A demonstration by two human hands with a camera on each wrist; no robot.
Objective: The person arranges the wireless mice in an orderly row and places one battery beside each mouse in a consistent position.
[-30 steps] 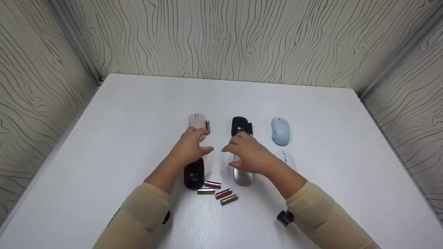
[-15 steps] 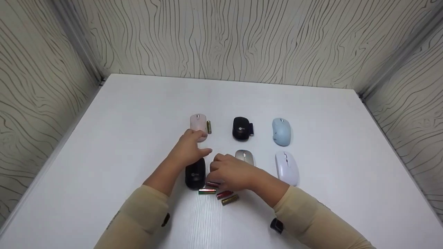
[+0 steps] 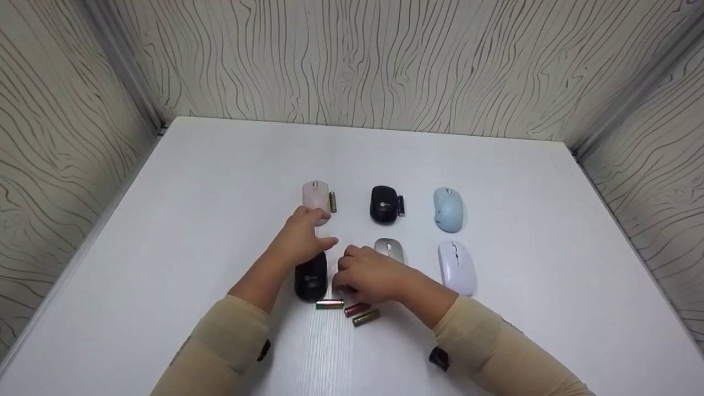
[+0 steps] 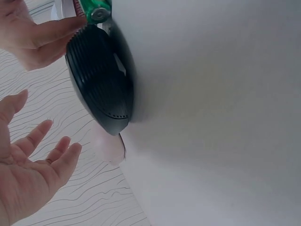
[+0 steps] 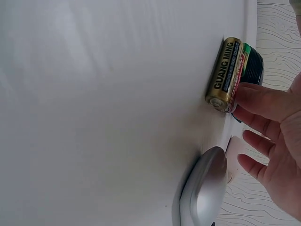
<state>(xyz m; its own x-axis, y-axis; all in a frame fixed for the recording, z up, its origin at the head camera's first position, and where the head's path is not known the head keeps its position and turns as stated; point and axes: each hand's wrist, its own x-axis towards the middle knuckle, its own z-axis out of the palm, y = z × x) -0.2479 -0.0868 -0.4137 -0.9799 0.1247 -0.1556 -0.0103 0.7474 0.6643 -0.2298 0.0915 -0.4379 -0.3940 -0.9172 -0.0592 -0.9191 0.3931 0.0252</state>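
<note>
Six mice and five batteries can be counted on the white table. At the left, the left hand is held with fingers spread and thumb apart, gripping nothing, between the near black mouse and the pink mouse, both laid lengthwise front to back. The green-and-red battery is laid crosswise by the near black mouse's near end; the upper gold battery is set lengthwise beside the pink mouse. Next, the red battery and lower gold battery are slanted, right ends farther away. Over these the right hand is lowered, fingers bent; whether anything is pinched cannot be told. The far black mouse and silver mouse are followed by the dark battery, set lengthwise, then the blue mouse and white mouse, wheel ends pointed away.
</note>
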